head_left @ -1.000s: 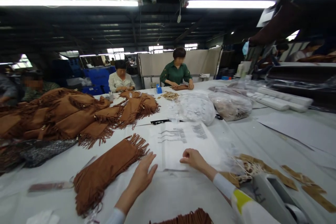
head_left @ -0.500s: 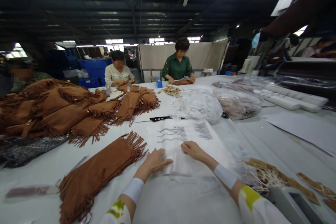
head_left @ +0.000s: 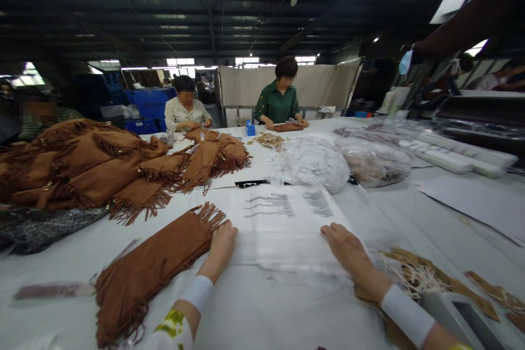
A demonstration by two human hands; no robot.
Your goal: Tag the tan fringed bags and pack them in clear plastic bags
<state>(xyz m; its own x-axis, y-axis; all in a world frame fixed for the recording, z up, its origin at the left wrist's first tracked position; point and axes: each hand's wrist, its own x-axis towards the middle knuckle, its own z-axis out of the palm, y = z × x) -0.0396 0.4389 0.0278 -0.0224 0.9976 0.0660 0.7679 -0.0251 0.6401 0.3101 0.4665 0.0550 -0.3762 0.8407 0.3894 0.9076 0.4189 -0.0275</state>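
A translucent plastic bag (head_left: pixel 283 229) with printed lines of text lies flat in front of me. At its left edge is my left hand (head_left: pixel 223 241), fingers closed on the plastic. My right hand (head_left: pixel 341 241) holds the opposite edge, its fingers pinched together. Just left of my left hand, a brown fringed suede bag (head_left: pixel 158 262) rests on the white table, its upper fringe reaching my fingers.
Brown fringed bags (head_left: pixel 90 167) are heaped at the left. Plastic-wrapped bundles (head_left: pixel 315 164) lie beyond the printed bag. Tags with white strings (head_left: pixel 414 276) and a grey device (head_left: pixel 455 311) are at the right. Two people (head_left: pixel 281 95) work across the table.
My hands have moved apart, left hand leftward and right hand rightward, to opposite edges of the plastic bag. My left fingers, spread before, have closed. The bag looks flatter.
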